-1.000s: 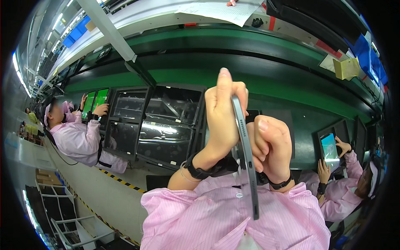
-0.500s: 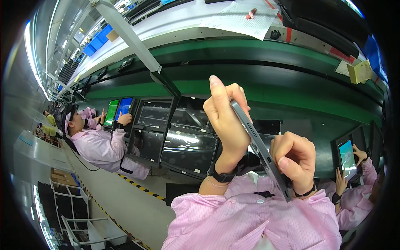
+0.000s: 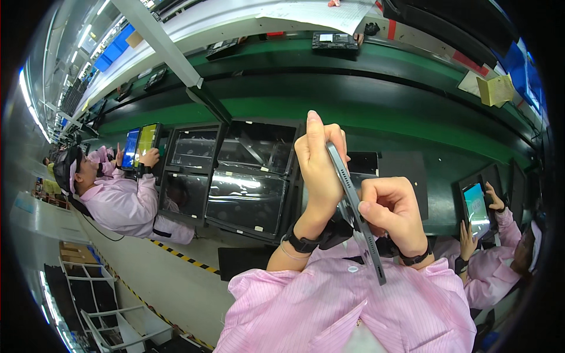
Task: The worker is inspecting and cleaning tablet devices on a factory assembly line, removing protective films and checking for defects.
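A dark grey tablet (image 3: 356,215) is held up before my chest, steeply tilted and seen almost edge-on. Along its narrow side run small speaker holes and a port. My left hand (image 3: 319,159) is closed round its upper part, thumb pointing up. Against the tablet's lower half is my right hand (image 3: 395,209), with curled fingers and the thumb tip at the tablet's edge. Whatever the right fingertips may pinch is hidden. Each wrist wears a black strap. Most of the tablet's face is turned out of sight.
Film-covered black panels (image 3: 247,200) lie in trays to the left. Beyond runs a green-edged conveyor (image 3: 271,88) carrying a black device (image 3: 335,42). A metal post (image 3: 159,44) rises at left. One co-worker (image 3: 112,191) sits left, another (image 3: 500,259) right, both handling tablets.
My right hand has come in against the tablet's edge. The view has shifted slightly. A black device has appeared on the far conveyor, and the left co-worker's screens have changed colour.
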{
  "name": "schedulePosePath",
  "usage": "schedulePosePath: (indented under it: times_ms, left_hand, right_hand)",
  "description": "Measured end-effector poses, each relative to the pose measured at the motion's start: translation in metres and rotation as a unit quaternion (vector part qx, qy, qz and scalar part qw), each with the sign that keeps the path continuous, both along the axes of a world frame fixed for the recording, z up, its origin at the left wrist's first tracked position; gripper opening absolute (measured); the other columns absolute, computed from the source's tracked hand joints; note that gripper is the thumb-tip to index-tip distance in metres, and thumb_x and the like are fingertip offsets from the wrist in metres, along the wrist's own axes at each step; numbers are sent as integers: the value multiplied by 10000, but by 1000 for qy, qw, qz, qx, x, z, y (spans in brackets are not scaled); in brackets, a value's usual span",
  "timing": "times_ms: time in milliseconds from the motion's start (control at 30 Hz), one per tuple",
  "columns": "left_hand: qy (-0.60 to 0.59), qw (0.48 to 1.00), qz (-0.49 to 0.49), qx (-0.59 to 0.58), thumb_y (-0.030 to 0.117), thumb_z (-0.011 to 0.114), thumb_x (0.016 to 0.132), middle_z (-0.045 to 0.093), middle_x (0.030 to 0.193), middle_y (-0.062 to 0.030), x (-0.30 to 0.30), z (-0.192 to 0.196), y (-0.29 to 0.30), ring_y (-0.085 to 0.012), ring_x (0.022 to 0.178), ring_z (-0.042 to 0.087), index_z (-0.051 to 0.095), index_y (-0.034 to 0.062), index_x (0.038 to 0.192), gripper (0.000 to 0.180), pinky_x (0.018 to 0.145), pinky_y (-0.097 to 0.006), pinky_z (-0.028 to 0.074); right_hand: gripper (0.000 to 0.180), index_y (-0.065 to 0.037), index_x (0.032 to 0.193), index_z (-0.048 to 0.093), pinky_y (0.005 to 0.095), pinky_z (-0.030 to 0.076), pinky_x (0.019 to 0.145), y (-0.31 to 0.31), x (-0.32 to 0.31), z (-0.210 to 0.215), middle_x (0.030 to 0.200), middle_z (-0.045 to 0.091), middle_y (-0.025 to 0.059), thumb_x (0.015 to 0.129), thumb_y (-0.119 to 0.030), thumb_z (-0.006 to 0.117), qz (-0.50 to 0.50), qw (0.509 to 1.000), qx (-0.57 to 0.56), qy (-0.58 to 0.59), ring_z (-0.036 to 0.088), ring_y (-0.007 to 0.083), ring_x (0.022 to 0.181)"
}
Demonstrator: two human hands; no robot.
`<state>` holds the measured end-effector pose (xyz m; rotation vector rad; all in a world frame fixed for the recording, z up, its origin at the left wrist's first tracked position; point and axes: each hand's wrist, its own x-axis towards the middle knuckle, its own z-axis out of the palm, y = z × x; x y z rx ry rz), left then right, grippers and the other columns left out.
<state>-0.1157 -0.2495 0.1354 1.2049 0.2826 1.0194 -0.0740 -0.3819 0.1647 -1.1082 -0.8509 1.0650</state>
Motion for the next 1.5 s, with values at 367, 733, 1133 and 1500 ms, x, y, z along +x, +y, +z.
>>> schedulePosePath:
  times_ms: [367, 733, 1133, 1500]
  left_hand:
    - [-8, 999, -39, 37, 367, 195, 965, 327, 338, -6, -12, 4, -19, -89, 315, 293, 339, 114, 398, 637, 393, -218, 309]
    - [3, 999, -37, 22, 383, 198, 963, 319, 338, -1, -8, -3, -24, -80, 318, 284, 345, 111, 397, 646, 392, -212, 302]
    - [32, 996, -78, -35, 415, 226, 953, 320, 346, 9, 2, -30, -26, -66, 327, 290, 348, 114, 401, 640, 401, -199, 310]
    - [42, 993, -94, -56, 413, 235, 949, 326, 350, 1, 8, -38, -27, -74, 331, 293, 353, 106, 404, 637, 421, -205, 320]
  right_hand:
    - [247, -40, 559, 426, 208, 262, 418, -17, -14, -17, 489, 424, -30, 761, -8, 566, -35, 990, 94, -104, 356, 40, 430]
    - [255, -38, 559, 419, 217, 275, 422, -21, -15, -20, 491, 428, -23, 764, -6, 566, -57, 989, 88, -100, 368, 57, 434]
    - [250, -26, 592, 459, 202, 288, 444, -25, -16, -36, 515, 468, -23, 813, -43, 573, -93, 995, 12, -24, 386, 35, 474]
    - [289, -33, 590, 415, 197, 215, 405, -31, -14, -51, 531, 410, -34, 847, -91, 534, -91, 995, 15, 32, 307, 12, 443]
